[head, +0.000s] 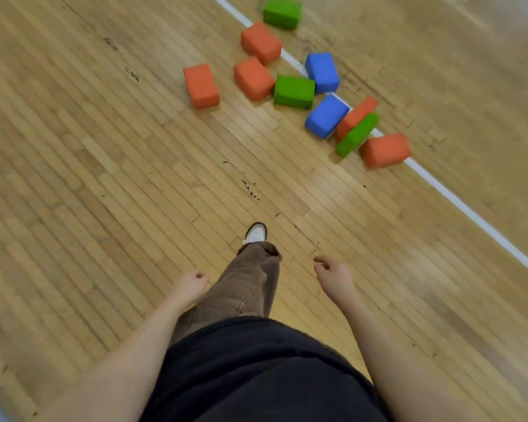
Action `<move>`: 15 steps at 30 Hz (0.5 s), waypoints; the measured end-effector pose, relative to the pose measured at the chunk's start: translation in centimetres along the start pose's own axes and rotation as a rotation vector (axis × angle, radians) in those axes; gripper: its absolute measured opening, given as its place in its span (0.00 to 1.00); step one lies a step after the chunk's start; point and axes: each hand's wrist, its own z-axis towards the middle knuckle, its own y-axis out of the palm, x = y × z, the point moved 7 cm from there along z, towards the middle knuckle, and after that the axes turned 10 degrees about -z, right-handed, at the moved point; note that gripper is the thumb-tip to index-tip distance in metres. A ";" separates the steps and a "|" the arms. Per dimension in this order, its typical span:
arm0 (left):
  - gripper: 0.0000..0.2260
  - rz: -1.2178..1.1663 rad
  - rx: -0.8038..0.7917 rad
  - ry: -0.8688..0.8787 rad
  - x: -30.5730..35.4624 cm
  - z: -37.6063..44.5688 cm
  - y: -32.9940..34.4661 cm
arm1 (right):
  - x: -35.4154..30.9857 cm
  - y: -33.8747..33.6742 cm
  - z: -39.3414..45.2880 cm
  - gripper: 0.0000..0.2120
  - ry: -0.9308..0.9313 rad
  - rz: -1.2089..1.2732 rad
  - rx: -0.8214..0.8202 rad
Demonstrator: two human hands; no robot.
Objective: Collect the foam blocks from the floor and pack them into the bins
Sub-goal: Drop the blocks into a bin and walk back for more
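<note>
Nearest the lens we see the dark top [256, 370] of the person, with both bare forearms reaching forward and down. The left hand [191, 286] hangs beside the brown trouser leg [244, 287], its fingers loosely curled and holding nothing. The right hand [333, 277] hangs on the other side of the leg, fingers likewise relaxed and slightly bent, also empty. Below the trouser cuff we note a white shoe [255, 233] planted on the wooden floor [89, 178].

Well ahead of the shoe, the foam blocks lie scattered along a white floor line [457, 201] that runs diagonally across the boards. At the left edge of the group lies an orange block [201, 85], apart from the rest. Beside it a second orange block [253, 78] touches a green block [294, 91]; a third orange block [260, 43] lies just beyond. A blue block [322, 72] rests on the line, touching the green one. A second blue block [326, 116] lies nearer us, and against it lean a tilted orange block [358, 114] and a tilted green block [358, 134], stacked edgewise. A further orange block [385, 149] sits on the line at the right end. Farthest away lies another green block [282, 12]. We see no bin in this view.
</note>
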 end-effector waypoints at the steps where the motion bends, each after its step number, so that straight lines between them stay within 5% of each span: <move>1: 0.16 0.002 -0.006 -0.017 1.7 1.5 -0.4 | -1.2 -1.4 1.9 0.16 0.005 -0.002 0.001; 7: 0.14 0.071 -0.009 0.089 17.9 8.1 -2.8 | -5.7 -10.9 11.6 0.15 0.046 0.082 0.044; 11: 0.07 0.218 -0.021 0.241 31.2 11.4 -2.3 | -3.7 -16.8 16.5 0.15 0.163 0.167 0.091; 15: 0.14 0.323 -0.050 0.366 43.7 14.1 1.2 | 0.0 -21.4 21.4 0.15 0.287 0.259 0.097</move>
